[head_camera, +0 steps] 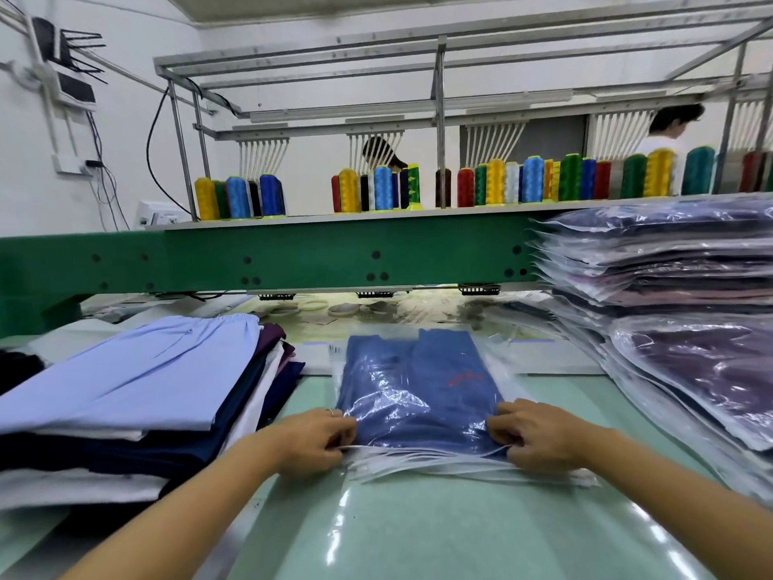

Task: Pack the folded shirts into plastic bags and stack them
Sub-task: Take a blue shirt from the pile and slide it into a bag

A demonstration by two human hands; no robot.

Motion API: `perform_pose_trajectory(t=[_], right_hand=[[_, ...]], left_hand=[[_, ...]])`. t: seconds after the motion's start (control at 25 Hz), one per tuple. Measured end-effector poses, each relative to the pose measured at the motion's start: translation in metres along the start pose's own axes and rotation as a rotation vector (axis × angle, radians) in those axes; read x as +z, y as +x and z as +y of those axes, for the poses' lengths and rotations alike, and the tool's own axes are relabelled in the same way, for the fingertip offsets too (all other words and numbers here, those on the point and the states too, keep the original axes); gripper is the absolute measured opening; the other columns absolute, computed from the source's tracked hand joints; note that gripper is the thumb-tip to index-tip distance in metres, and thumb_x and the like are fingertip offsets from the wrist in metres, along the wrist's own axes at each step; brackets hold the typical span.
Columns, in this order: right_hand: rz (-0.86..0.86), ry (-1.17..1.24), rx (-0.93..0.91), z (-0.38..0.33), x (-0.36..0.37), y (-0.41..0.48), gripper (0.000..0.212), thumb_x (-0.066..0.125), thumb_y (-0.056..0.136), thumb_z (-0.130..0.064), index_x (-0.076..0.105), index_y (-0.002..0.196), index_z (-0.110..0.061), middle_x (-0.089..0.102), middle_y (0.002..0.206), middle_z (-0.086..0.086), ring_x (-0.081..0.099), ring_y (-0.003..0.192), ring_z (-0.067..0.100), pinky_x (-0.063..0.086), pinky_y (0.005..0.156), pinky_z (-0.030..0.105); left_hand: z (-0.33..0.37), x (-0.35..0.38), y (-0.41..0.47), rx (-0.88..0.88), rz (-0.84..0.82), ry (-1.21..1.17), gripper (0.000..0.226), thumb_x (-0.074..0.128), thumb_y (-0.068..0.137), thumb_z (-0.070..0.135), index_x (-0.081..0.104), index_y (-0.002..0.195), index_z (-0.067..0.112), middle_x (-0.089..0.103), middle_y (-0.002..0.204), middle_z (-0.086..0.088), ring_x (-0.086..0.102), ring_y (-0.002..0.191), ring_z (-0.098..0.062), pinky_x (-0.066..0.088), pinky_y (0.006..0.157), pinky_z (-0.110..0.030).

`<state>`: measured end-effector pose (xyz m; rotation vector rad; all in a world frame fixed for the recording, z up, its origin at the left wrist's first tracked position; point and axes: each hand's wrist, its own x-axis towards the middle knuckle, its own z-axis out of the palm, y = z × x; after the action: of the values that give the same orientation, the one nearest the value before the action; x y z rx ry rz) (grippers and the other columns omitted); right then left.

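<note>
Left hand [311, 443] and right hand [539, 439] pinch near edge of clear plastic bag [422, 412], fingers curled on its open mouth. Folded blue shirt [418, 383] lies inside bag, atop loose empty bags on pale green desk [439, 533]. Unpacked folded shirts [138, 391] piled left; bagged stack [669, 286] rises right. Thread cones [493, 182] line shelf behind.

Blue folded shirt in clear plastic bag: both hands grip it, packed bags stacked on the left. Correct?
No. The head view shows the stack of packed bags on the right; the left hand and right hand do grip the clear plastic bag.
</note>
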<state>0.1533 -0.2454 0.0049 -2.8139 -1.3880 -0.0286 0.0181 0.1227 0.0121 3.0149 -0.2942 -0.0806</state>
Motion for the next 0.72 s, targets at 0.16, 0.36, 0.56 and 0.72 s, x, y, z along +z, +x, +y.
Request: perform_pose_trajectory(t=[0.16,0.36,0.56,0.72], right_hand=[[0.046,0.466,0.219,0.002,-0.006,0.009,0.029,0.043,0.085,-0.038,0.061,0.068,-0.022,0.061,0.071,-0.008,0.055,0.067,0.010,0.046,0.071,0.031],[0.383,0.368,0.450,0.004,-0.010,0.063,0.024,0.046,0.093,-0.025,0.063,0.080,-0.016,0.069,0.081,-0.004,0.062,0.082,0.023,0.051,0.074,0.038],[0.565,0.232,0.484,0.008,-0.026,0.137,0.021,0.043,0.098,-0.029,0.061,0.106,-0.022,0.060,0.113,0.002,0.054,0.108,0.027,0.044,0.091,0.039],[0.463,0.197,0.457,0.007,-0.027,0.210,0.044,0.039,0.100,-0.031,0.046,0.142,-0.021,0.045,0.144,0.005,0.041,0.133,0.029,0.037,0.108,0.045]], left_hand=[[-0.001,-0.018,0.015,-0.106,-0.042,-0.061,0.012,0.048,0.086,0.030,0.054,0.076,0.026,0.064,0.089,-0.001,0.053,0.077,-0.018,0.043,0.069,-0.034],[0.001,-0.032,0.069,-0.291,0.227,0.097,0.014,0.044,0.093,0.018,0.057,0.097,0.016,0.065,0.105,-0.005,0.061,0.092,-0.028,0.052,0.076,-0.040],[0.000,-0.048,0.142,-0.373,0.324,0.076,0.029,0.046,0.096,0.023,0.049,0.124,0.014,0.056,0.129,-0.008,0.053,0.118,-0.031,0.046,0.096,-0.042],[0.002,-0.042,0.211,-0.352,0.363,-0.017,0.051,0.045,0.097,0.023,0.038,0.147,0.014,0.045,0.151,-0.011,0.042,0.137,-0.033,0.034,0.113,-0.042]])
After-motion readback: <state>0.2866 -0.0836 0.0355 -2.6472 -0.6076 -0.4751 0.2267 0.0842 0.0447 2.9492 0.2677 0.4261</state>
